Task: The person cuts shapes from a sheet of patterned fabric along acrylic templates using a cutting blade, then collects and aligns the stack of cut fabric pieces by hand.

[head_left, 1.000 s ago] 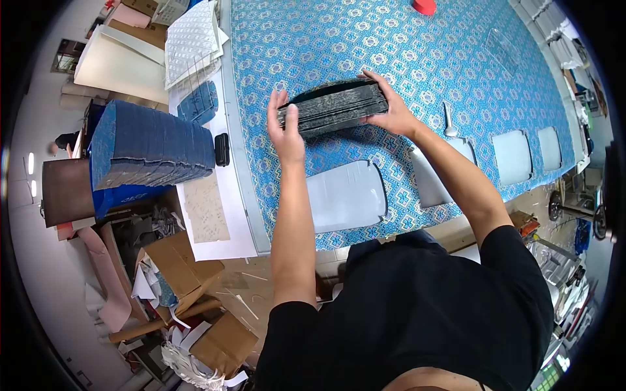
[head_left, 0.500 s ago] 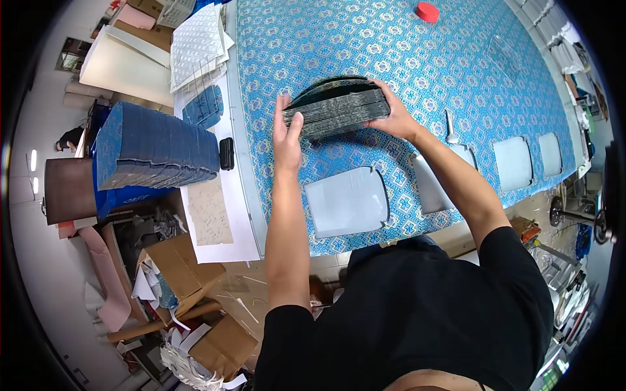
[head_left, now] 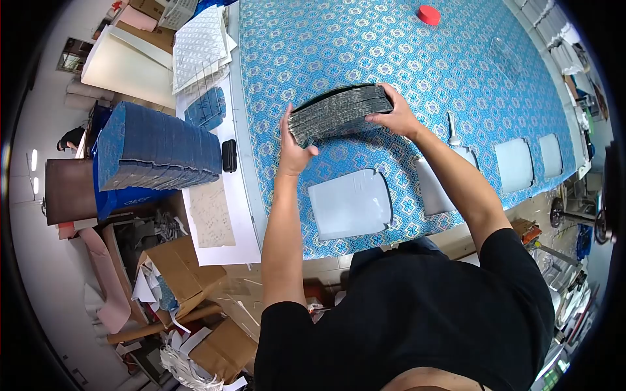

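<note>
A thick stack of dark cut fabric pieces is held between my two hands over the patterned blue cloth, its layered edges facing me and bowed slightly upward. My left hand presses on the stack's left end, fingers along the side and thumb sticking out below. Gripping the right end is my right hand, with its thumb on the near edge. Nearest to my left hand on the cloth lies a pale grey template with a dark edge. Another grey template is partly under my right forearm.
More grey templates line the near right side. A metal tool and a red round object lie on the cloth. At left stand a tall stack of blue pieces, a black case and cardboard boxes.
The top layers, which bulged away and left a gap, now lie closer on the stack. My left hand has shifted lower on the left end; my right thumb has moved onto the near edge.
</note>
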A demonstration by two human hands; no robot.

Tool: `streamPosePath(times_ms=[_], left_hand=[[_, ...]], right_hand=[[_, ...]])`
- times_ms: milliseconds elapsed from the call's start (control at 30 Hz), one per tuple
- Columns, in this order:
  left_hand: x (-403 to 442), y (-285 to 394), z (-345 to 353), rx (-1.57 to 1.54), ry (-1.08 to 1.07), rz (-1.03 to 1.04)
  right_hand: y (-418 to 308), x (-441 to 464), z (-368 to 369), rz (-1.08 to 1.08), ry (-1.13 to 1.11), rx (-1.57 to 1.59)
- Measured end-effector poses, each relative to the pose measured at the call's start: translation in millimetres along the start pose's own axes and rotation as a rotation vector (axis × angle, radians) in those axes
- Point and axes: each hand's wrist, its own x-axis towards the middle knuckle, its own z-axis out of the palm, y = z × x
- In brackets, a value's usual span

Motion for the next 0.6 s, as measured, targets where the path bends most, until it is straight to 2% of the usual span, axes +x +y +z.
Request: streamPosePath(times_ms=[33,67,100,133,200,233,300,367,433,467,500,533,567,600], left_hand=[[1,4,-6,0.322,-0.027,0.103],[3,14,-3,0.332,-0.006,-0.035],[4,8,1,0.328,-0.005,-0.039],[9,-6,6,0.400,-0.002,0.041],[16,-29,10,0.496,0.062,0.226],[17,-20,14,0.492,0.062,0.230],[14,6,30,-0.049,0.111,-0.148],[0,-1,30,-0.143,0.102,-0.177],[-5,-5,28,-0.206,0.048,-0.034],[-11,-1,27,-0.231,0.041,-0.244],[-14,2,26,-0.231,0.031,-0.245],[-10,2,27,-0.258,-0.003,-0.188],[-7,3,28,-0.286,-0.036,-0.135],[-7,3,35,-0.285,0.025,-0.093]], right_hand=[[0,1,-2,-0.028,-0.016,-0.023],[2,0,-1,-0.024,-0.014,-0.025],[4,0,1,-0.089,-0.013,0.009],[5,1,3,-0.159,-0.014,0.041],[7,0,6,-0.142,0.003,0.054],[8,0,5,-0.127,0.030,0.069],[2,-9,5,-0.218,0.044,-0.162],[2,-21,4,-0.178,-0.004,-0.059],[9,-23,1,-0.130,-0.085,-0.007],[14,-22,-4,-0.131,-0.078,-0.006],[19,-22,-8,-0.198,-0.076,-0.088],[14,-18,-13,-0.275,-0.076,-0.180],[11,-19,-10,-0.253,-0.046,-0.090],[11,-18,-5,-0.252,-0.043,-0.093]])
